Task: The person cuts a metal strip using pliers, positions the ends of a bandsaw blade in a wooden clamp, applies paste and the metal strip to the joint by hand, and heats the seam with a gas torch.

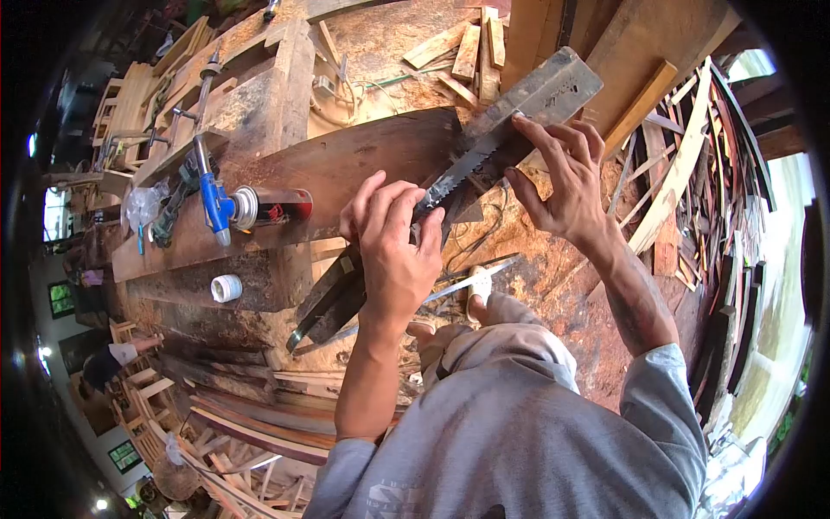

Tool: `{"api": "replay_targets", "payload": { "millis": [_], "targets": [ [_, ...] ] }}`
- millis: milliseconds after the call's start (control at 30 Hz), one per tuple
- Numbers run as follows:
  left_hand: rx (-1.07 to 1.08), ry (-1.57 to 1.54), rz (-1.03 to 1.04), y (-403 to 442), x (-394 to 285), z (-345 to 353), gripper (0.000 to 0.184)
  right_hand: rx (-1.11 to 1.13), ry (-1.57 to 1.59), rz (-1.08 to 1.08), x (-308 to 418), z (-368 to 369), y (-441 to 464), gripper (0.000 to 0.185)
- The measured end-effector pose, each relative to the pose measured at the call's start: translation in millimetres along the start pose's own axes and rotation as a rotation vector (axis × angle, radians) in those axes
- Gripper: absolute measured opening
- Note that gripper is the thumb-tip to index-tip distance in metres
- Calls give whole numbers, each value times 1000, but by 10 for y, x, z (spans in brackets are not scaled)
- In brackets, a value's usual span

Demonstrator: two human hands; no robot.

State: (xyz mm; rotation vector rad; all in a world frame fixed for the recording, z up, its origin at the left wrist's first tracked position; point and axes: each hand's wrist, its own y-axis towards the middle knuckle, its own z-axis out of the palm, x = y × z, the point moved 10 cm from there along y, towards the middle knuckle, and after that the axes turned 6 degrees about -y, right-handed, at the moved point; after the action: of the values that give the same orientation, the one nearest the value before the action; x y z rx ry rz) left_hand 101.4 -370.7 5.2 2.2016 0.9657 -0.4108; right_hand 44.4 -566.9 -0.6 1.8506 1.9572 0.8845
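Note:
A toothed saw blade (471, 163) lies slantwise along a grey, worn rectangular bar (546, 93) above a dark wooden plank (363, 154). My left hand (393, 246) pinches the near end of the blade between thumb and fingers. At the blade's far end, the index fingertip of my right hand (566, 177) touches down; its thumb and other fingers are spread apart. To the left, a blue-handled torch head (214, 203) is fitted to a gas canister (281, 206) lying on the plank. A small white round container (226, 288) sits nearer to me.
Wood offcuts (465, 54) lie on the sawdust-covered floor (389, 35) ahead. A heap of thin wood strips (692, 173) fills the right side. A clamp (204, 82) stands at the far left, and another person (112, 359) is in the left background.

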Motion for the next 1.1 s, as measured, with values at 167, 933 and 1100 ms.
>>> {"api": "replay_targets", "payload": {
  "millis": [167, 933, 1100],
  "targets": [
    [-12, -45, -100, 25, 93, -6, 34, 32, 2, -32, -1, -42, 47, 66],
    [59, -60, -52, 45, 78, 35, 30, 139, 212, 31, -334, -30, 309, 65],
    [68, 43, -33, 38, 56, 72, 26, 101, 197, 44, -339, 15, 296, 62]
  ]
}}
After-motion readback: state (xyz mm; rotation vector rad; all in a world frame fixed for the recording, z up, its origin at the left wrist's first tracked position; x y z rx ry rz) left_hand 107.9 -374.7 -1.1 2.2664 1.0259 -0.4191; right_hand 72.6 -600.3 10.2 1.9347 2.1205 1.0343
